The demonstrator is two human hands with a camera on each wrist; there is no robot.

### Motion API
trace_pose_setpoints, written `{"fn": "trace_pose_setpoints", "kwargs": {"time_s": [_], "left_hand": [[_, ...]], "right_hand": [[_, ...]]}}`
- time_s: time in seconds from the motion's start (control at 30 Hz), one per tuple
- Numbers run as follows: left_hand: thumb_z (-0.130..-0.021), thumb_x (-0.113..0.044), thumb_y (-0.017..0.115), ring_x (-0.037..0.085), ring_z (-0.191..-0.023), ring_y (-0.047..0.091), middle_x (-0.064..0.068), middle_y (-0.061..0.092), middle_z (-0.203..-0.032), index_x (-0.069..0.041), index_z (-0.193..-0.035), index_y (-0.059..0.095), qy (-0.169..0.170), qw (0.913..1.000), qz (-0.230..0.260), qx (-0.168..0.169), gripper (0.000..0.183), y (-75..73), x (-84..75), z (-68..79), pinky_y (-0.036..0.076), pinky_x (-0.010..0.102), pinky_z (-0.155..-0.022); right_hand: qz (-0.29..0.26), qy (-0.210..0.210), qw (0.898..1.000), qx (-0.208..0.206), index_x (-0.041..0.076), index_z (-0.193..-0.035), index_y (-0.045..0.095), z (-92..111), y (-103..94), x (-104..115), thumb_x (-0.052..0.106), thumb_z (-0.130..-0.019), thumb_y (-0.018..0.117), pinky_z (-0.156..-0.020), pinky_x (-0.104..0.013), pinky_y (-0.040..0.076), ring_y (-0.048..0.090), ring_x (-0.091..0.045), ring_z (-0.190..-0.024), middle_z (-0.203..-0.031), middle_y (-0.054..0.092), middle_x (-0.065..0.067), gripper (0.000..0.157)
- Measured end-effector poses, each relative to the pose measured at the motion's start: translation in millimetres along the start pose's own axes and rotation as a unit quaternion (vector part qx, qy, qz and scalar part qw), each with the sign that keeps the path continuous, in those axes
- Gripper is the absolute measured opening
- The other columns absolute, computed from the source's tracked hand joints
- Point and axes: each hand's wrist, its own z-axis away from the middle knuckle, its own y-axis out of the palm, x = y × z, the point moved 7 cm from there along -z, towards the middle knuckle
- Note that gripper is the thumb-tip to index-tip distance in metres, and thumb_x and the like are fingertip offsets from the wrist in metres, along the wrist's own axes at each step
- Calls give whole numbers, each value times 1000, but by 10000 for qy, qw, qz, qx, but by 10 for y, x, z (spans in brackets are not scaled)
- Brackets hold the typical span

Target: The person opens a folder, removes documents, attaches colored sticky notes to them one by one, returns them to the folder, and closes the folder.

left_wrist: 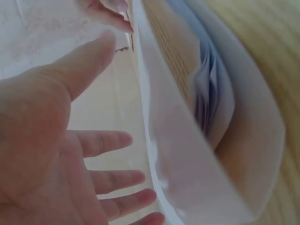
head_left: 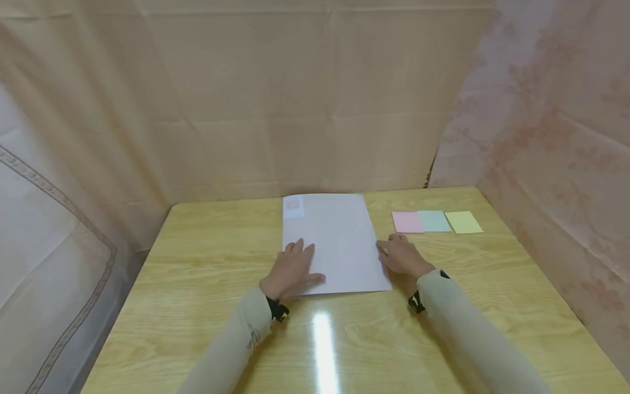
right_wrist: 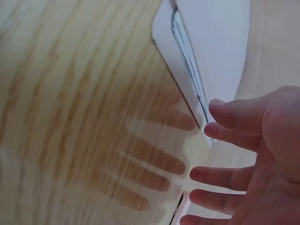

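The white paper folder [head_left: 344, 241] lies on the counter [head_left: 211, 246], reaching its back edge. It should handle light, bendy and easily creased, with pages [left_wrist: 173, 51] loose inside; best held by both sides. The left hand [head_left: 291, 269], fingers spread, lies over its left side; the right hand [head_left: 402, 257] meets its right edge, pinching or not I cannot tell. Sticky notes [head_left: 435, 221] lie right of it; counter extends left and in front.

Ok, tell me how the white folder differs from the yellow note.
The white folder is larger than the yellow note. The folder's corner bears a patch; the note looks plain. The left hand covers part of the folder; the note is uncovered. Both lie on the table.
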Motion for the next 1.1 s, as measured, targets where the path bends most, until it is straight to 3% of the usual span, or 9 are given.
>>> {"fn": "trace_pose_setpoints", "kwargs": {"time_s": [0.43,0.6,0.8,1.1], "left_hand": [[-78,-58,73,44,-129,42,24,46,-140,-5,-138,50,193,9995,-182,195,83,105,-122,131,42,58,-100],[-74,-58,76,42,-122,47,22,51,-129,-4,-132,53,329,9990,-287,35,83,115,-169,172,45,55,-95],[-70,-54,81,43,-121,46,23,50,-133,-4,-130,54,376,9988,-323,-57,82,115,-219,206,43,55,-96],[-68,-51,84,34,-104,52,16,55,-113,-6,-117,55,527,9949,-761,-398,72,142,-298,250,48,43,-77]], "right_hand": [[69,-13,9998,162,3,-141,50,22,41,-12,16,-98,56,-103,-59,39,42,-45,-125,-140,43,-31,45],[-49,-79,9999,92,3,-140,50,49,41,-6,16,-98,54,-104,-59,38,41,-46,-127,-142,42,-31,44],[-26,-109,9999,5,3,-140,51,47,49,-31,15,-98,55,-107,-60,35,39,-46,-131,-144,42,-28,44],[-19,-248,9996,-108,1,-138,53,63,77,-37,14,-97,57,-105,-59,37,41,-46,-130,-142,45,-28,43]]}}
